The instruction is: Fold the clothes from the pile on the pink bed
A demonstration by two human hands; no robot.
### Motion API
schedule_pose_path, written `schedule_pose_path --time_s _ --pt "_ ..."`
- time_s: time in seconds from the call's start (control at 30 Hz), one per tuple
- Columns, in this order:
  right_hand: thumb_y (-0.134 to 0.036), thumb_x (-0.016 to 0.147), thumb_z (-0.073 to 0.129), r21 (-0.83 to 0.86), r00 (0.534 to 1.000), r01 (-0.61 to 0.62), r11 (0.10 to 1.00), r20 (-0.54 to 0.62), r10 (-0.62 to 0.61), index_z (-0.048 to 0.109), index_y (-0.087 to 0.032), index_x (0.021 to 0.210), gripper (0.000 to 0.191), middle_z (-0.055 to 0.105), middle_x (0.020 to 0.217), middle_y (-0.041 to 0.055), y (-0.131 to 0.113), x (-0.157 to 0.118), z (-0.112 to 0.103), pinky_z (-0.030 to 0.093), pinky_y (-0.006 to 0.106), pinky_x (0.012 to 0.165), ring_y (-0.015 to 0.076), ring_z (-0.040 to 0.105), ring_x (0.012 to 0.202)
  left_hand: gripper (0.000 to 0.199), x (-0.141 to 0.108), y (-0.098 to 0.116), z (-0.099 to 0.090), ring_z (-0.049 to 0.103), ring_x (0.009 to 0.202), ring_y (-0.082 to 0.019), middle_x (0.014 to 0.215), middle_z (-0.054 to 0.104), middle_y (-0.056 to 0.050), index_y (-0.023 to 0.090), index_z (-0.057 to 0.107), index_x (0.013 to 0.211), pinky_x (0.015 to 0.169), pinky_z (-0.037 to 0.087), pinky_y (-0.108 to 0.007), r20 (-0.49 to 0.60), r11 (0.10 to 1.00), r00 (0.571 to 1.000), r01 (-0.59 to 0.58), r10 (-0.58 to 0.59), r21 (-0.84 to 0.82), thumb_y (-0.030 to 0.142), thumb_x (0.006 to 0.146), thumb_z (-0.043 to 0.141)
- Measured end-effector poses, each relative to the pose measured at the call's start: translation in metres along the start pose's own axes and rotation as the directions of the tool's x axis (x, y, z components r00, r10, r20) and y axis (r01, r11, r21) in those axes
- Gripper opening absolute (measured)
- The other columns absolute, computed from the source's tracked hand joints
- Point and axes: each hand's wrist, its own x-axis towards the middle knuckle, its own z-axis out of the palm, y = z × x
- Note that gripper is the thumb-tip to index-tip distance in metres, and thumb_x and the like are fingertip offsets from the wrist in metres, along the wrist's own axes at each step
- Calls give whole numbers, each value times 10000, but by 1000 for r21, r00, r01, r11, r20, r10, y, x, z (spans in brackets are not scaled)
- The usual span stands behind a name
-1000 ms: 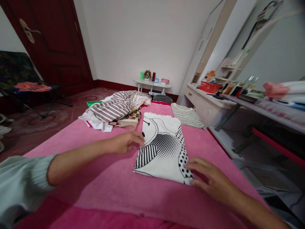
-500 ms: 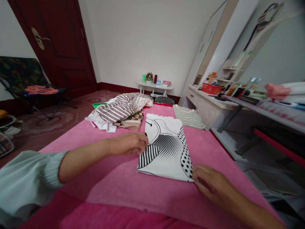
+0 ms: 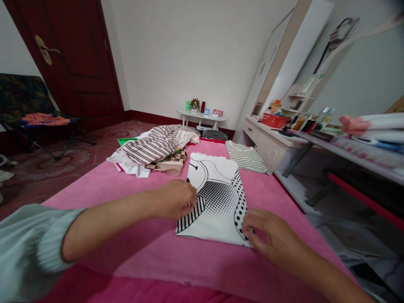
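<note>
A white garment (image 3: 217,168) with black dots, stripes and line drawing lies folded into a neat rectangle, flat on the pink bed cover (image 3: 151,248). Over its left edge, beside the striped patch, is my left hand (image 3: 173,198); the fingers are curled in, and what lies between the fingertips is hidden. My right hand (image 3: 271,231) is at the lower right corner, its bent fingers touching the dotted side. A gap shows between that thumb and the fingers.
A heap of clothes (image 3: 154,147) with a striped top lies at the far left of the bed. A folded striped garment (image 3: 246,156) rests at the far right. Beyond stands a low white table (image 3: 202,114). On the right are a dresser (image 3: 261,134) and a shelf (image 3: 347,147).
My left hand has shifted inward over the garment's left edge. My right hand has moved a little up from the corner, its thumb and fingers further apart. The view has turned slightly right.
</note>
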Motion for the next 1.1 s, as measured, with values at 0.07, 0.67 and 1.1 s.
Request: schedule_pose_path --time_s 0.07,0.67,1.1 --pt "-220 865 467 2 991 -30 1000 -133 30 644 -230 1032 244 655 1096 86 1 17 12 481 360 882 217 599 1015 298 14 9 11 595 1042 -223 1145 634 -95 190 620 1129 903 472 -342 -130 993 987 86 -96 -85 307 881 503" --pt "-198 753 538 264 735 -482 835 -397 550 614 -114 1089 354 667 1023 105 140 130 64 470 352 889 211 612 962 653 99 -82 70 223 1412 -304 1522 260 -189 116 335 1430 1125 238 -425 -142 742 732 632 -666 -224 483 900 444" --pt "-153 802 481 153 717 -352 923 -590 371 688 -171 1065 336 655 1076 69 165 171 78 422 324 929 211 561 1024 639 117 -114 94 155 1429 -320 1564 149 -153 189 331 1448 1134 194 -426 -261 693 646 699 -718 -178 503 898 424"
